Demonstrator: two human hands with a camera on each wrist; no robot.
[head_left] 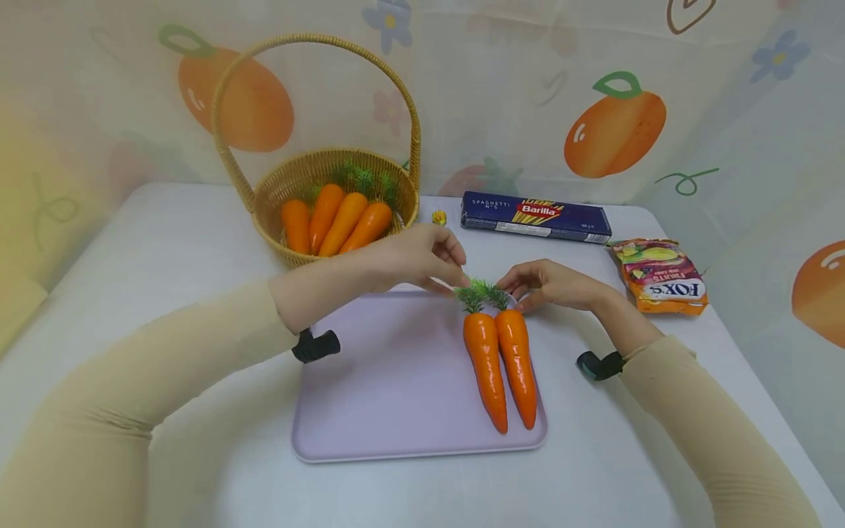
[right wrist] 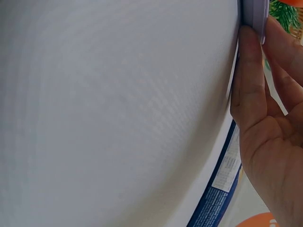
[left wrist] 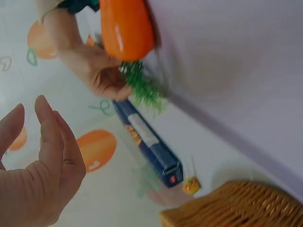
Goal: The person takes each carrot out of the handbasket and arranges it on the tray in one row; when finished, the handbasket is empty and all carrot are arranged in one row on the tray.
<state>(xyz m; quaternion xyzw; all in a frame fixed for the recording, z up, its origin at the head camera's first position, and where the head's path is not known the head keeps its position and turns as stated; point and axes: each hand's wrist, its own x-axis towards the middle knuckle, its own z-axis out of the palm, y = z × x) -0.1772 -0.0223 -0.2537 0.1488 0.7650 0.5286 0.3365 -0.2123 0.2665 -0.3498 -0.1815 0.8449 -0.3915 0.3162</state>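
Two orange carrots, the left one (head_left: 485, 367) and the right one (head_left: 518, 367), lie side by side on the right part of a lilac tray (head_left: 376, 381), green tops toward the far edge. My left hand (head_left: 425, 257) hovers by those tops, its thumb and fingers apart with nothing between them in the left wrist view. At the tray's far right corner, my right hand (head_left: 551, 284) pinches the rim, fingers on one side and thumb on the other, as the right wrist view shows.
Behind the left forearm stands a wicker basket (head_left: 264, 202) with a tall handle and several carrots (head_left: 346, 220). A blue spaghetti box (head_left: 535, 218) lies at the back, a small yellow ball-shaped thing (head_left: 439, 217) beside it. The candy bag (head_left: 660, 275) lies to the right.
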